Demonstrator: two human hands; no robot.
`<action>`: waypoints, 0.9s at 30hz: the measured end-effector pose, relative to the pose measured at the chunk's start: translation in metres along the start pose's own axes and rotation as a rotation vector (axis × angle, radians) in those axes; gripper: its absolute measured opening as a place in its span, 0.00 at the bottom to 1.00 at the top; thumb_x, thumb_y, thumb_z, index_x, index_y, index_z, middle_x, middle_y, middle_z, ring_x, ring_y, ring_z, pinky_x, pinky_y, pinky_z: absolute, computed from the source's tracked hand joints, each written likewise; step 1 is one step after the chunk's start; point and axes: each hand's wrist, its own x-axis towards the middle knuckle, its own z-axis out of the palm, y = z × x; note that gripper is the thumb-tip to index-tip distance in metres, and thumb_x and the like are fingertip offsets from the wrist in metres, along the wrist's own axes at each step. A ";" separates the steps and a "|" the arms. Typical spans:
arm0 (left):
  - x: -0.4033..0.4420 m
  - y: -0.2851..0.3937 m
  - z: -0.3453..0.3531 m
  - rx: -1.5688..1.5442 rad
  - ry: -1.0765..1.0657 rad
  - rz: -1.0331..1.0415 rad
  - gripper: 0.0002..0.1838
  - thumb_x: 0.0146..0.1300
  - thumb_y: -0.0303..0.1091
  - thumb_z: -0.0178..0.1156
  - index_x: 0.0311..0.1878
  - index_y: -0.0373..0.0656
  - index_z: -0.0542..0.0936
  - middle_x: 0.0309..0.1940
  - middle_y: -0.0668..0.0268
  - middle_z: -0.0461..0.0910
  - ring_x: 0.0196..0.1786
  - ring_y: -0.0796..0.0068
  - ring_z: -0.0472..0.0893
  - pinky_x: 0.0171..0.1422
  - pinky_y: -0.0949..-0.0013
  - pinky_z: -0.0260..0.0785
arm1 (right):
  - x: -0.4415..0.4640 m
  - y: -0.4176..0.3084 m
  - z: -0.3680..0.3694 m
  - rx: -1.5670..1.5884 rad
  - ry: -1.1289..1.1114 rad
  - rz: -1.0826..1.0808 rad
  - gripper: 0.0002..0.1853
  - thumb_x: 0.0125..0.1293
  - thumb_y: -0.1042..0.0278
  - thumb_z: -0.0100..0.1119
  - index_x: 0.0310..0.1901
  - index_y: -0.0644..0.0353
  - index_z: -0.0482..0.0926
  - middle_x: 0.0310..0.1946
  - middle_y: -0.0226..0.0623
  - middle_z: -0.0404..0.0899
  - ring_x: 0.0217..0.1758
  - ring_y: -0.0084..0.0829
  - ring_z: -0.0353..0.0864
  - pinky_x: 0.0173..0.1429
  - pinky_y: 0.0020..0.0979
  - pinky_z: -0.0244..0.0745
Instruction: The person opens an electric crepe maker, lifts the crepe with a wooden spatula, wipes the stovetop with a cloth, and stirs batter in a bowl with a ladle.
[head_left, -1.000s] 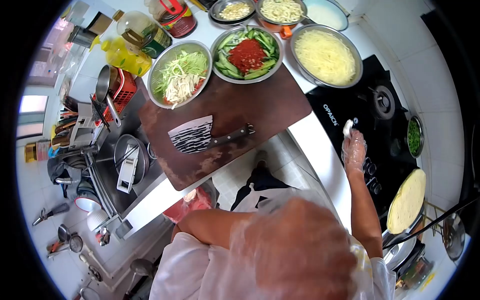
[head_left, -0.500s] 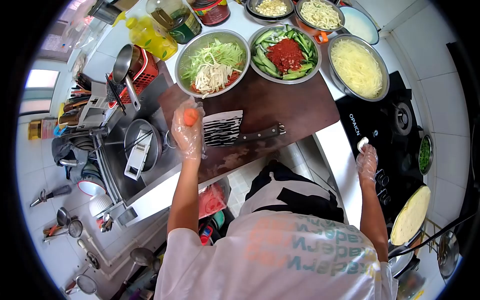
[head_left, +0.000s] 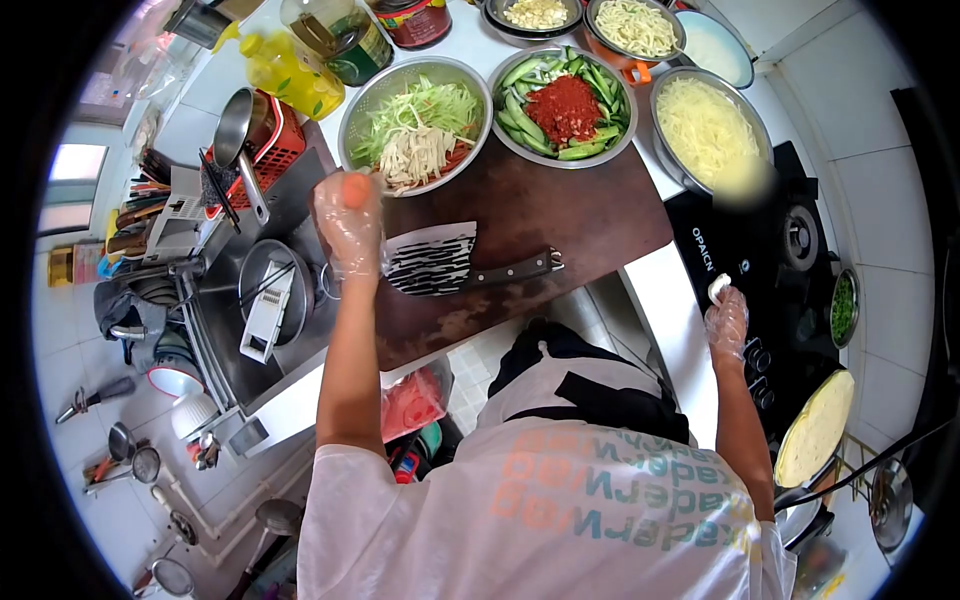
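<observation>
My left hand (head_left: 350,235), in a clear plastic glove, is closed around an orange carrot piece (head_left: 355,190) above the left part of the brown cutting board (head_left: 590,215). Just right of that wrist, a cleaver (head_left: 432,260) lies flat on the board, its dark handle pointing right. Also gloved, my right hand (head_left: 728,325) is by the black stove's front edge. Its fingers pinch a small white piece (head_left: 718,288) whose kind I cannot make out. Beyond my left hand stands a steel colander (head_left: 350,150) of shredded green vegetable, pale strips and some orange shreds.
Behind the board stand a bowl (head_left: 628,125) of cucumber with red chili and a bowl (head_left: 660,150) of pale yellow shreds. A pale blur (head_left: 745,182) shows near that bowl. The sink (head_left: 225,340) at left holds a pan and slicer. Flatbreads (head_left: 815,430) lie at right.
My left hand has moved left and slightly away from me with the carrot piece. My right hand has stayed nearly in place. A pale blur has appeared by the yellow-shred bowl.
</observation>
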 end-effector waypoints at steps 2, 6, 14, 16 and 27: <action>0.002 0.002 -0.002 -0.074 -0.029 -0.112 0.11 0.43 0.30 0.67 0.28 0.38 0.75 0.27 0.58 0.73 0.33 0.60 0.72 0.42 0.64 0.64 | 0.002 0.006 0.006 0.170 -0.011 0.133 0.11 0.48 0.80 0.55 0.37 0.64 0.73 0.36 0.46 0.75 0.43 0.44 0.74 0.51 0.35 0.70; -0.017 0.003 -0.003 -0.070 -0.141 -0.063 0.11 0.42 0.32 0.67 0.28 0.40 0.77 0.27 0.59 0.74 0.34 0.58 0.72 0.43 0.63 0.65 | -0.001 0.002 0.002 0.165 0.014 0.164 0.09 0.50 0.80 0.54 0.36 0.63 0.74 0.35 0.47 0.75 0.40 0.43 0.75 0.49 0.34 0.71; 0.017 0.001 0.005 0.145 0.031 -0.055 0.13 0.44 0.32 0.65 0.30 0.38 0.73 0.28 0.54 0.73 0.35 0.53 0.72 0.40 0.59 0.63 | 0.001 -0.012 -0.012 0.083 -0.037 0.190 0.09 0.51 0.79 0.55 0.36 0.64 0.73 0.35 0.48 0.75 0.41 0.44 0.76 0.50 0.36 0.71; 0.020 -0.005 0.003 0.050 0.111 -0.083 0.13 0.44 0.31 0.66 0.27 0.37 0.72 0.25 0.59 0.71 0.30 0.63 0.72 0.37 0.64 0.64 | -0.001 -0.014 -0.013 0.066 -0.024 0.175 0.09 0.51 0.79 0.55 0.37 0.65 0.74 0.36 0.48 0.75 0.41 0.44 0.76 0.50 0.37 0.71; 0.007 0.066 -0.002 -0.323 0.015 -0.232 0.09 0.51 0.27 0.65 0.32 0.38 0.74 0.28 0.68 0.74 0.32 0.78 0.72 0.41 0.73 0.68 | -0.032 0.016 0.027 0.597 0.132 0.127 0.07 0.60 0.66 0.49 0.36 0.58 0.74 0.33 0.33 0.71 0.36 0.28 0.71 0.44 0.29 0.66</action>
